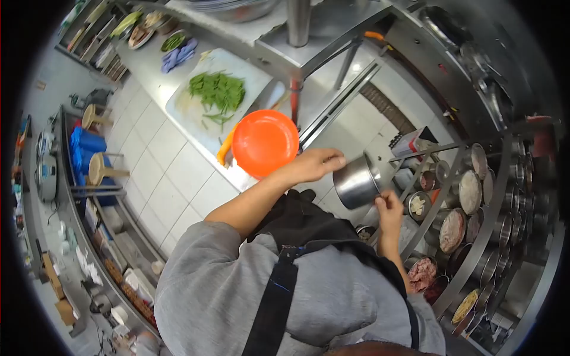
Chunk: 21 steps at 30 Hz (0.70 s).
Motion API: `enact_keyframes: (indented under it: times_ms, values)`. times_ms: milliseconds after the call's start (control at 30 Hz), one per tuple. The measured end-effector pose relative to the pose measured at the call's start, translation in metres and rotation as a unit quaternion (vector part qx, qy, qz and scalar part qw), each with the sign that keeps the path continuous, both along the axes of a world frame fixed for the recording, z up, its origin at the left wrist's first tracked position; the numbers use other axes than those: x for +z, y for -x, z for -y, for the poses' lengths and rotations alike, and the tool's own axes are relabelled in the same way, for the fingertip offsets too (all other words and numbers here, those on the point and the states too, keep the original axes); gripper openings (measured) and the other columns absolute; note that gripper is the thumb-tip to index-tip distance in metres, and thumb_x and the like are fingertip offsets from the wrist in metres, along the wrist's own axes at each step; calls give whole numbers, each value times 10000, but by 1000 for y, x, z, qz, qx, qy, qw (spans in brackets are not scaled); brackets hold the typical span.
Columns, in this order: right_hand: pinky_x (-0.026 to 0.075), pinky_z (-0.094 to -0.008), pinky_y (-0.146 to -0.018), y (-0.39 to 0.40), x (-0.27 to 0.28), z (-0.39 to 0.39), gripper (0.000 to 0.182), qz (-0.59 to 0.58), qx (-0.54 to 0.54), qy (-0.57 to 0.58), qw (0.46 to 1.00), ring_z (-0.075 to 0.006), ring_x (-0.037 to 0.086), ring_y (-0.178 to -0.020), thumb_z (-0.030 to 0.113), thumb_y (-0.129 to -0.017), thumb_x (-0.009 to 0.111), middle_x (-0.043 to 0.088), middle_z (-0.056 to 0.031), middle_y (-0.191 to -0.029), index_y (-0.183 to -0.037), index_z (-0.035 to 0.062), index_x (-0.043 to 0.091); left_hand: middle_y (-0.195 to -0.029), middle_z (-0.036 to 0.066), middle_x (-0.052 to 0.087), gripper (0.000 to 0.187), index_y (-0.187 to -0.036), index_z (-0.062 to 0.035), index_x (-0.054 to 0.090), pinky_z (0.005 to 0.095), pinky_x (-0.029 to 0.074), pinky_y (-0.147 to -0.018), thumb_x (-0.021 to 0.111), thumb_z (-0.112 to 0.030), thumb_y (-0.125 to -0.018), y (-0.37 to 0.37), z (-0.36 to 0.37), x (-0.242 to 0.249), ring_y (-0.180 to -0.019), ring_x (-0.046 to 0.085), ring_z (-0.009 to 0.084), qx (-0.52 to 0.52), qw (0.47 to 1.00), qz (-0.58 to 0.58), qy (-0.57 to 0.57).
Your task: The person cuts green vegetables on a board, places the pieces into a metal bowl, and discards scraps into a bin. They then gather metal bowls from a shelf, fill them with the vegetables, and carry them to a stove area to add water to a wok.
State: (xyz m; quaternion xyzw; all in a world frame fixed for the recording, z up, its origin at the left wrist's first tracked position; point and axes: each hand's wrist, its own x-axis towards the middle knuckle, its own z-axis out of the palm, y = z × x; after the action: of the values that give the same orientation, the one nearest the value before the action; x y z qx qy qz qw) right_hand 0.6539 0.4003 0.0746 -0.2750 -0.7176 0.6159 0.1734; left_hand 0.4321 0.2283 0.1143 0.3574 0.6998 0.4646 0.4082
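Note:
A cylindrical stainless steel container point(355, 185) is tilted between my two hands in front of my dark apron. My right hand point(389, 209) grips its lower right rim, thumb and fingers closed on the edge. On the other side my left hand point(314, 165) has its fingers curled together, fingertips right at the container's upper left edge. An orange plastic plate point(265, 142) lies beyond my left forearm, at the corner of the counter. Chopped green leaves point(218, 92) are heaped on the white cutting board point(181, 107) behind it.
Right of me, a metal rack point(454, 172) holds several steel containers, some with raw meat point(422, 273). A metal post point(298, 24) rises at the counter's back. Wooden stools point(98, 168) stand at left on the tiled floor. A purple cloth point(179, 54) lies past the board.

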Motion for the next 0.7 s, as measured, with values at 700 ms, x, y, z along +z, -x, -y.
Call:
enact_keyframes:
  times_ms: [700]
  values:
    - [524,-378,-732,120,114,105,461,-252,356,-380,816,-324,614,-877,322,-615,798,538,-204,-1174,-978,85,643,-1263,116,551,495,-1309,-20,452,397,460,-972,389,-382,-977,-49,150,10,-1133,560,229,416,729,418,-346]
